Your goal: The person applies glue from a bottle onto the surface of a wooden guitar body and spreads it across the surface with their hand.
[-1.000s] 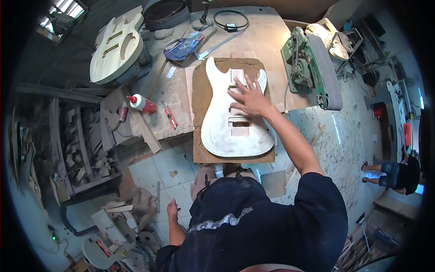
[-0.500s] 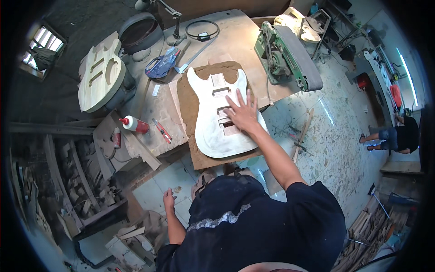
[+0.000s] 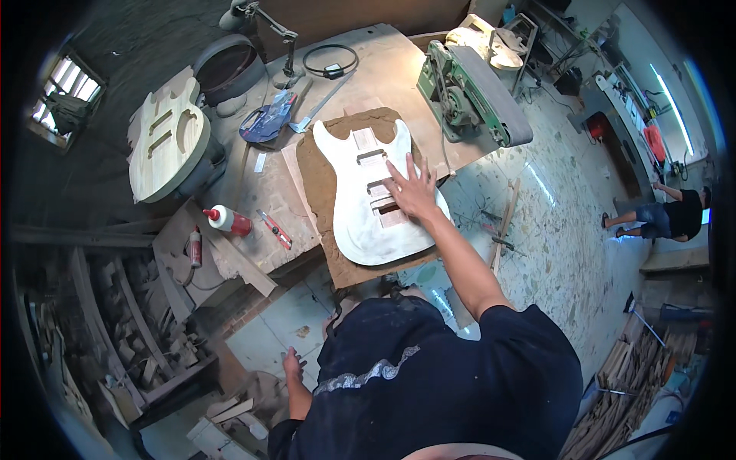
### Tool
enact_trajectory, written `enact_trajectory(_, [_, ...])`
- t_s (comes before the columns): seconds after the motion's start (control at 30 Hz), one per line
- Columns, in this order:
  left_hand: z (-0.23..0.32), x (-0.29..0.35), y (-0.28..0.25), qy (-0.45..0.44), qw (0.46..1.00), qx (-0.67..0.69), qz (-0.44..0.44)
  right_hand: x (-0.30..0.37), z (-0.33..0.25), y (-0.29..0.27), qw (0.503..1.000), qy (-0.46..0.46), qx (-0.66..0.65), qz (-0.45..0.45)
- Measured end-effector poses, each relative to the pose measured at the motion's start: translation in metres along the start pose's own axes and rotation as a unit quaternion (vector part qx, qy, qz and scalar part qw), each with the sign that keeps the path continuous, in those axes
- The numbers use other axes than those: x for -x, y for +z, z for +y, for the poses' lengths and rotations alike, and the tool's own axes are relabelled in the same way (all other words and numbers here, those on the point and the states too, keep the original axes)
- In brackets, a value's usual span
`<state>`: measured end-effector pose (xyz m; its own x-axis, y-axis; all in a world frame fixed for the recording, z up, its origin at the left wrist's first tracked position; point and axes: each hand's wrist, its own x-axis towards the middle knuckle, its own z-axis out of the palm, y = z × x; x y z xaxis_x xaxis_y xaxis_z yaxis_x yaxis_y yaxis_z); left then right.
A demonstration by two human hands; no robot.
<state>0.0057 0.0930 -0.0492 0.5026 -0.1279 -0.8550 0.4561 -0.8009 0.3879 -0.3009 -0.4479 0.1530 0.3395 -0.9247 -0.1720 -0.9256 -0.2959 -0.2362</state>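
Note:
A white-coated electric guitar body (image 3: pixel 354 222) lies flat on a brown pad (image 3: pixel 318 172) at the bench's near edge. Several rectangular cavities and a neck pocket are cut into its face. My right hand (image 3: pixel 412 188) rests on the right half of the body, palm down beside the middle cavities, with spread fingers and nothing held. Low at my left side, away from the bench, hangs my left hand (image 3: pixel 293 366). Its fingers are loosely parted, and I see nothing in it.
Left on the bench are a glue bottle (image 3: pixel 228 221), a red utility knife (image 3: pixel 275 229) and a blue pack (image 3: pixel 267 119). A green belt sander (image 3: pixel 468 96) stands at the back right. An unpainted guitar body (image 3: pixel 170 146) leans far left. Another person (image 3: pixel 667 215) stands far right.
The view has shifted slightly. My right hand stays on the guitar body with its fingers spread. My left hand has dropped a little and its fingers look less curled.

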Motion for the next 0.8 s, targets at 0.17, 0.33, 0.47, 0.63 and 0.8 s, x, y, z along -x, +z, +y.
enact_trajectory(0.17, [0.036, -0.006, -0.003, 0.032, 0.999, -0.006, 0.001, -0.012, 0.040, -0.014, 0.994, 0.108, -0.026, -0.009])
enact_trajectory(0.33, [0.054, -0.006, 0.005, 0.056, 0.998, -0.008, 0.001, 0.004, 0.038, -0.013, 0.993, 0.110, -0.044, 0.005])
enact_trajectory(0.47, [0.047, -0.005, 0.004, 0.024, 0.999, -0.029, -0.023, 0.015, 0.012, 0.000, 0.998, 0.048, -0.026, -0.026])
enact_trajectory(0.63, [0.057, -0.016, -0.010, 0.034, 0.999, -0.032, -0.017, 0.010, 0.059, -0.006, 0.995, 0.102, -0.017, 0.009])
enact_trajectory(0.8, [0.068, -0.026, 0.000, 0.076, 0.996, -0.043, -0.006, 0.028, 0.044, -0.013, 0.997, 0.065, 0.002, 0.043])
